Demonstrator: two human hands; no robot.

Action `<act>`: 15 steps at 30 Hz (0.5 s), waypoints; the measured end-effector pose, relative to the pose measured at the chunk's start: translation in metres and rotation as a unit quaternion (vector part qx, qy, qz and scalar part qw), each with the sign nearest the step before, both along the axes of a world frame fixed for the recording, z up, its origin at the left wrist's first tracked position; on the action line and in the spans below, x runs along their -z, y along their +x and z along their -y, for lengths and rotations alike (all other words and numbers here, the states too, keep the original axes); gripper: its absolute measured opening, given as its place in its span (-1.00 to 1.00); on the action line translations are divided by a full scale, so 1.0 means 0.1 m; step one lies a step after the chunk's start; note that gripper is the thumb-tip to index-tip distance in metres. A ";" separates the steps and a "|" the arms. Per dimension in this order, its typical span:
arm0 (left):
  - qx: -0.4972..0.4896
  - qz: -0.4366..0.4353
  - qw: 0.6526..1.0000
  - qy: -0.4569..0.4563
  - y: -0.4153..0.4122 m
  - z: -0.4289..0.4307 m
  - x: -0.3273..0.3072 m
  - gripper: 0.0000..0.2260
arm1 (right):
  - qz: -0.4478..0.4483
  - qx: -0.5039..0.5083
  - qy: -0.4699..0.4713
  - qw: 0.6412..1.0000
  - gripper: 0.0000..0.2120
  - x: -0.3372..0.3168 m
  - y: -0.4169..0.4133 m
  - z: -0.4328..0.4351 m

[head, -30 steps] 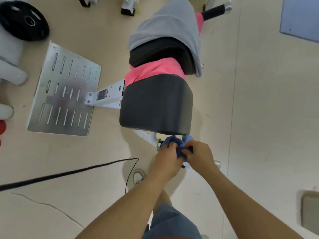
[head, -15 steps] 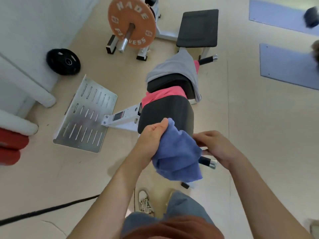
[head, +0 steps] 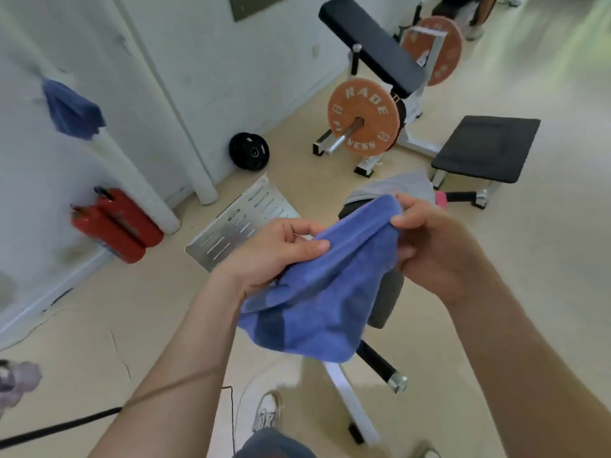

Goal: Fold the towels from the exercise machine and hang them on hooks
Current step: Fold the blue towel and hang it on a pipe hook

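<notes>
A blue towel (head: pixel 325 292) hangs between my two hands above the exercise machine (head: pixel 385 302). My left hand (head: pixel 274 249) grips its left edge, thumb pressed on top. My right hand (head: pixel 433 242) pinches the upper right corner. The towel sags down in loose folds and hides most of the machine's seat. A grey towel (head: pixel 393 186) still lies draped over the machine's far pad, and a bit of pink towel (head: pixel 440 200) shows beside it. Another blue towel (head: pixel 71 109) hangs high on the white wall at the left.
A slotted metal footplate (head: pixel 244 223) lies on the floor left of the machine. Two red extinguishers (head: pixel 115 224) stand by the wall. An orange weight plate (head: pixel 363 117) on a rack, a black bench (head: pixel 486 147) and a black plate (head: pixel 248 151) lie beyond. A cable (head: pixel 59 428) crosses the floor.
I lifted the blue towel off the machine's lower handle and raised it. My hands moved apart along its edge, and my view swung up toward the wall.
</notes>
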State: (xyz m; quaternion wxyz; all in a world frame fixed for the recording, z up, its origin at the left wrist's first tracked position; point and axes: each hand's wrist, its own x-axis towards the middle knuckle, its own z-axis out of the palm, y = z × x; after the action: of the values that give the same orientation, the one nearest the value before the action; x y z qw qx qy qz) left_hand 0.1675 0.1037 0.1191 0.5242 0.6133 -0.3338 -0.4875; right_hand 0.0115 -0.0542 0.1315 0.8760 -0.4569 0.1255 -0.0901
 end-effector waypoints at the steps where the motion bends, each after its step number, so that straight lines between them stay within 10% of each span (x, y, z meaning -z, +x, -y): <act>1: -0.037 0.039 0.999 0.012 -0.19 0.05 -0.02 -0.92 | 0.030 -0.038 0.071 0.996 -0.66 0.00 -0.10 0.08; 6: -0.237 0.133 0.962 0.033 -1.19 0.60 -0.16 -0.72 | 0.122 -0.146 0.246 0.950 -0.33 -0.30 -0.80 0.30; 8: -0.253 0.214 0.942 0.060 -1.42 0.72 -0.19 -0.68 | 0.083 -0.079 0.368 0.923 -0.67 -0.33 -0.95 0.52; 10: -0.251 0.249 0.934 0.061 -1.61 0.78 -0.28 -0.67 | 0.020 0.093 0.323 0.942 -0.89 -0.26 -1.10 0.83; 15: -0.144 0.169 0.973 0.060 -1.83 0.74 -0.44 -0.75 | -0.053 0.149 0.178 0.971 -0.78 -0.04 -1.25 1.33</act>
State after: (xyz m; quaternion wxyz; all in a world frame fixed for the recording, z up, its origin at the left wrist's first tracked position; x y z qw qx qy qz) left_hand -0.0159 0.0301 0.1634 0.4873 0.7586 -0.2958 -0.3155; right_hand -0.1137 -0.1868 0.1352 0.9123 -0.2737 0.2521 -0.1711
